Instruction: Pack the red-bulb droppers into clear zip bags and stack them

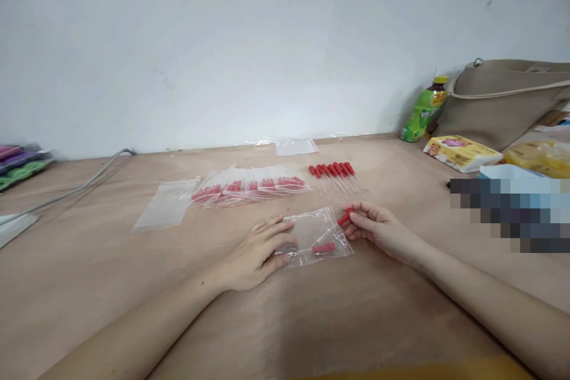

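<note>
A clear zip bag [307, 230] lies flat on the table, with one red-bulbed dropper [323, 248] inside it. My left hand [260, 252] rests on the bag's left edge with its fingers spread, pressing on the plastic. At the bag's right end, my right hand [378, 227] pinches a second dropper by its red bulb [345, 217]; its thin clear tube points left into the bag's mouth. Behind the bag, several loose droppers [332, 171] lie side by side, bulbs toward the wall. Several filled zip bags [249, 187] overlap in a row to their left.
An unfilled zip bag [167, 205] lies left of the row, and another pale bag [296, 146] is by the wall. A grey cable [95, 175] crosses the left side. At right stand a green bottle [423, 110], a tissue pack [462, 152] and a beige handbag [494, 101].
</note>
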`<state>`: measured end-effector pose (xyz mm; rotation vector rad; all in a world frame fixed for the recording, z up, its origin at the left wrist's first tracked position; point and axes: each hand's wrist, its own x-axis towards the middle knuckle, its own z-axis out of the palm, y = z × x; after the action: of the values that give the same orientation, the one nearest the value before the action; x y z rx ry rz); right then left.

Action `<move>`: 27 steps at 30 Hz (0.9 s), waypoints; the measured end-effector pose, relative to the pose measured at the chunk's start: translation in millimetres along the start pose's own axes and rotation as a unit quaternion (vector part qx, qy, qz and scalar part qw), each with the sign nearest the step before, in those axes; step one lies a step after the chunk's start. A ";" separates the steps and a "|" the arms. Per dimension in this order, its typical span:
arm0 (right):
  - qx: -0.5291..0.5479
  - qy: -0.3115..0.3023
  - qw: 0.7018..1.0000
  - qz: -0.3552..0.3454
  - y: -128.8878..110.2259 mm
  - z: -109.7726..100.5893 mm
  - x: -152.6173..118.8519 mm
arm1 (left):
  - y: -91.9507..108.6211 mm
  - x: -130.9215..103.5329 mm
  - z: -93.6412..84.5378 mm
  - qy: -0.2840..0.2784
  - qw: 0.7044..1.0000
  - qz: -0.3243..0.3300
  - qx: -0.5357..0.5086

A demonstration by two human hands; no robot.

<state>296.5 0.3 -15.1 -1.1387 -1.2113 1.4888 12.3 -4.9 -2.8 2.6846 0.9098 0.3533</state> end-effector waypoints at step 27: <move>-0.330 0.051 0.937 -0.101 -6.6 -10.7 33.0 | -2.4 2.2 -1.6 -0.028 0.999 0.003 0.033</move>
<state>301.1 35.4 -13.7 -1.4422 -1.7619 0.8636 12.2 -1.5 -1.8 2.7433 0.9135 0.2512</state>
